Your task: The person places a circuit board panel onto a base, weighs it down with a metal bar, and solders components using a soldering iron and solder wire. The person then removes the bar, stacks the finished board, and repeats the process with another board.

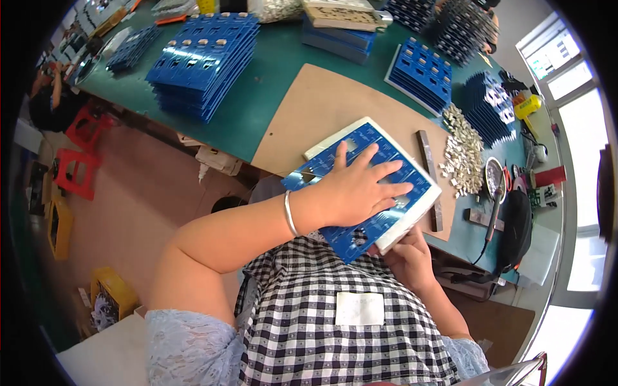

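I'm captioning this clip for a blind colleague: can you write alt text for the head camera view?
A person's left hand presses flat on a blue panel lying on a white tray, while the right hand grips the tray's near edge from below. They sit at a green workbench with a brown mat, stacks of blue panels and a heap of small pale parts.

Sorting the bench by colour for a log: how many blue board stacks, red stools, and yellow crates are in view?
Blue board stacks: 6
Red stools: 2
Yellow crates: 2
Total: 10
Counts at the blurred rim are approximate.
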A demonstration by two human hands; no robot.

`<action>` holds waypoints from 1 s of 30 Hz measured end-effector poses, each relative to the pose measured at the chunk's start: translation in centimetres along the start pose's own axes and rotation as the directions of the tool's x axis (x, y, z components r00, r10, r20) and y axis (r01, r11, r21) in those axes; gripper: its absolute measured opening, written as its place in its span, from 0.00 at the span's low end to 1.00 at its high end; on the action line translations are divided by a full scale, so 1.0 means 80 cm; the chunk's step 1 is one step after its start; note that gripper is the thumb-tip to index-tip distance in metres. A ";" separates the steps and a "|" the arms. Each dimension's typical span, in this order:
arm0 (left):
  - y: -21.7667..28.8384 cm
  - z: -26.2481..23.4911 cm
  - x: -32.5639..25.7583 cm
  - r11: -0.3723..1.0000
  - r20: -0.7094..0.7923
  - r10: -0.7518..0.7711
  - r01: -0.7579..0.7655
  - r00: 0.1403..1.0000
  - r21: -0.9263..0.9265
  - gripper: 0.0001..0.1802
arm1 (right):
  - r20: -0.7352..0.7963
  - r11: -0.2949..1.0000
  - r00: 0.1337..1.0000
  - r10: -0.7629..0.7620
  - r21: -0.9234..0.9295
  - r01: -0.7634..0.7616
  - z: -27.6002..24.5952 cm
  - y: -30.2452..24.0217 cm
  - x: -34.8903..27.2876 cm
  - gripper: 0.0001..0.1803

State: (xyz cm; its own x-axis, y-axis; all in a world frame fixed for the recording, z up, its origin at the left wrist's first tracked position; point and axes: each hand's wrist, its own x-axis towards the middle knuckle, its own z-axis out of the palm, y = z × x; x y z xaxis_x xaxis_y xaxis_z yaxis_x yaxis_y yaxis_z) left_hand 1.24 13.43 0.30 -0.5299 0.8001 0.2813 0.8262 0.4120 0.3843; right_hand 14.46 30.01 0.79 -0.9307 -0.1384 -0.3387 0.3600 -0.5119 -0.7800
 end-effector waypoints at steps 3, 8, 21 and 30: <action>-0.006 0.014 -0.002 0.993 -0.004 0.056 -0.055 0.998 0.103 0.22 | -0.012 0.974 0.974 0.226 0.022 -0.226 -0.006 -0.006 0.001 0.31; -0.051 0.005 0.021 0.966 0.127 0.000 -0.033 0.992 0.257 0.22 | -0.032 0.917 0.955 0.295 0.290 -0.274 0.014 -0.007 0.051 0.19; -0.063 0.006 0.022 0.971 0.052 0.047 -0.058 0.998 0.230 0.21 | 0.107 0.682 0.981 -0.159 -0.707 0.188 0.004 -0.076 0.024 0.16; -0.052 -0.001 0.029 0.974 0.120 0.015 -0.042 0.993 0.225 0.20 | 0.483 -0.494 0.865 0.137 -0.723 0.482 -0.019 -0.139 0.213 0.36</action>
State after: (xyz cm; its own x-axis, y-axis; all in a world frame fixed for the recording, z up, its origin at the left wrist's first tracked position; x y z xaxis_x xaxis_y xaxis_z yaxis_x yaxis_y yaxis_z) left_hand -3.47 13.54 -0.56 -0.4905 0.8529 0.1791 0.8696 0.4654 0.1649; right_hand -5.28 34.64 2.92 -0.7872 -0.5992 -0.1461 -0.5793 0.7996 -0.1583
